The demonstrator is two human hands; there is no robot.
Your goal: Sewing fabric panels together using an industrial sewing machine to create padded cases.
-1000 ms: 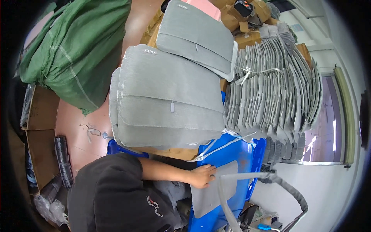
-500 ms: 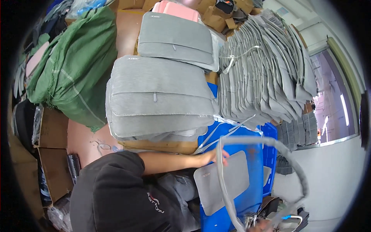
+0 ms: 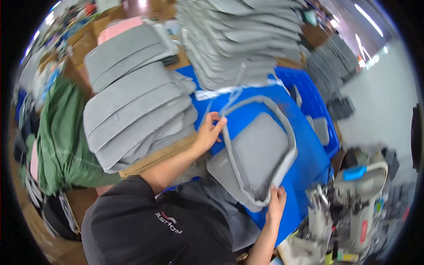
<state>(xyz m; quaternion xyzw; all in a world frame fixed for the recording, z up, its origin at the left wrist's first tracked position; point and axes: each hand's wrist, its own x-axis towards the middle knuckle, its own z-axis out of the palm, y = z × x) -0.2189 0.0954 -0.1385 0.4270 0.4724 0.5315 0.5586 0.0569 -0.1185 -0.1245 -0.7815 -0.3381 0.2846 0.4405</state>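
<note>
Between my hands is a closed loop of grey padded fabric band, held above a blue work surface. My left hand pinches the loop at its left side, thumb and fingers closed on it. At the lower right, my right hand grips the same band near its bottom curve. Inside and under the loop lies a flat grey rounded panel, with a small printed mark near its left edge. A thin pale strip trails beyond my left hand.
Left of the blue surface stand stacked grey laptop sleeves and a green sack. A tall pile of grey panels rises at the far side. A blue crate is at the right, with a sewing machine nearer.
The view has turned right. The raised, blurred loop has come down over the grey panel. My left hand has moved from the panel to the loop's left side; my right hand shows clearly on it.
</note>
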